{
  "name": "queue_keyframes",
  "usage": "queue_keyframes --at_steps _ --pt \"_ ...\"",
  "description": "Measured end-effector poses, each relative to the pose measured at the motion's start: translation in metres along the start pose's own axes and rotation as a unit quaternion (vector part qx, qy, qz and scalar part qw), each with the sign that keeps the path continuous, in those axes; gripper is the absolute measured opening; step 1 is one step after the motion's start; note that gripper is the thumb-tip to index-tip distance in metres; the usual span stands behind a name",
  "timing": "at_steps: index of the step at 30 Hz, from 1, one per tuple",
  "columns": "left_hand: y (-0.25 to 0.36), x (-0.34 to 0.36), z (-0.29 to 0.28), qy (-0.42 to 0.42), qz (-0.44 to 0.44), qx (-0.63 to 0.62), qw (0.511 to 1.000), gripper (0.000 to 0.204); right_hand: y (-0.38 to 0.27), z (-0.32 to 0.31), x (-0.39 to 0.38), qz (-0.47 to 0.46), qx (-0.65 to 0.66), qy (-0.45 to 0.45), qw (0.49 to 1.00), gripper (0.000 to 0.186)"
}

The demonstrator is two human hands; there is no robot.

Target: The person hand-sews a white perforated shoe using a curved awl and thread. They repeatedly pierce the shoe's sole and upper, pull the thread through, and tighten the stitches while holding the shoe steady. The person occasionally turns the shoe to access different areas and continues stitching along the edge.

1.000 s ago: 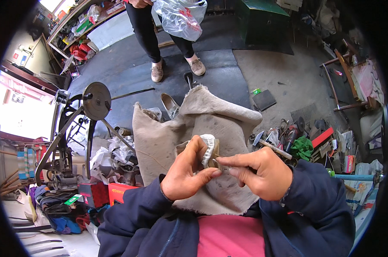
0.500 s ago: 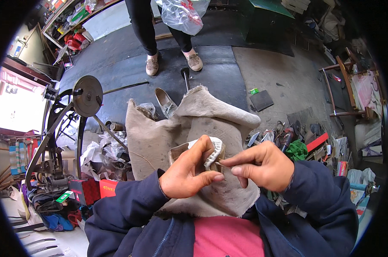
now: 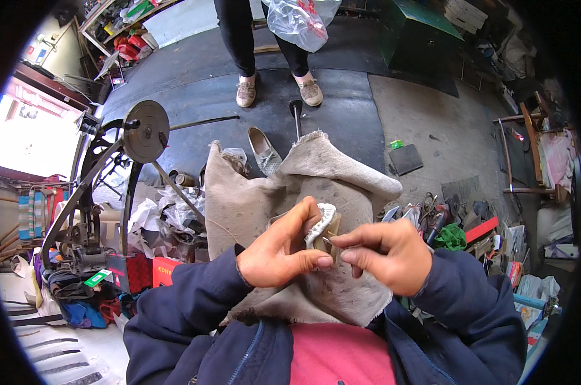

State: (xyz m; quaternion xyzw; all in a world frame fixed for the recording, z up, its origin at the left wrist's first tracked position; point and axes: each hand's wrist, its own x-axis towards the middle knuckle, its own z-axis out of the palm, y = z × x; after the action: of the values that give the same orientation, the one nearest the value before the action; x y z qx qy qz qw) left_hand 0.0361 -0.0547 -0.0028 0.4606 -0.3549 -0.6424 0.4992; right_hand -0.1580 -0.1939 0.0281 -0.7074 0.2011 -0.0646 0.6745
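Observation:
My left hand (image 3: 279, 253) grips a shoe (image 3: 320, 221) with a white stitched edge and a tan sole, above a frayed beige canvas cloth (image 3: 245, 205) on my lap. My right hand (image 3: 393, 256) is closed just to its right, thumb and forefinger pinched on a thin pointed tool (image 3: 329, 241) at the shoe's edge; its exact kind is too small to tell. A light lace-up shoe (image 3: 264, 154) lies on the dark mat beyond the cloth.
A cast-iron hand-wheel machine (image 3: 146, 131) stands left. A person (image 3: 245, 90) stands ahead with a plastic bag (image 3: 297, 22). Tools (image 3: 444, 212) and a green cloth (image 3: 449, 237) pile at right, near a wooden chair (image 3: 534, 154); red boxes (image 3: 164, 272) and clutter lie lower left.
My right hand still works at the shoe's edge with small shifts of its fingers. Both hands stay close together; the background has shifted slightly with my head.

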Motion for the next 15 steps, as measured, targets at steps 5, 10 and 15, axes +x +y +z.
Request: queue_keyframes --at_steps 5,10,15 --pt "0.001 -0.002 -0.002 0.001 0.042 -0.029 0.999 0.037 0.008 0.005 -0.002 -0.152 -0.144 0.021 0.978 0.03" --pt "0.004 -0.016 -0.007 -0.002 0.054 -0.04 0.998 0.032 0.013 0.003 -0.002 -0.142 -0.093 -0.018 0.985 0.032" --pt "0.002 -0.024 -0.01 0.003 0.046 -0.072 0.996 0.025 0.021 0.008 0.0 -0.163 -0.077 -0.021 0.983 0.033"
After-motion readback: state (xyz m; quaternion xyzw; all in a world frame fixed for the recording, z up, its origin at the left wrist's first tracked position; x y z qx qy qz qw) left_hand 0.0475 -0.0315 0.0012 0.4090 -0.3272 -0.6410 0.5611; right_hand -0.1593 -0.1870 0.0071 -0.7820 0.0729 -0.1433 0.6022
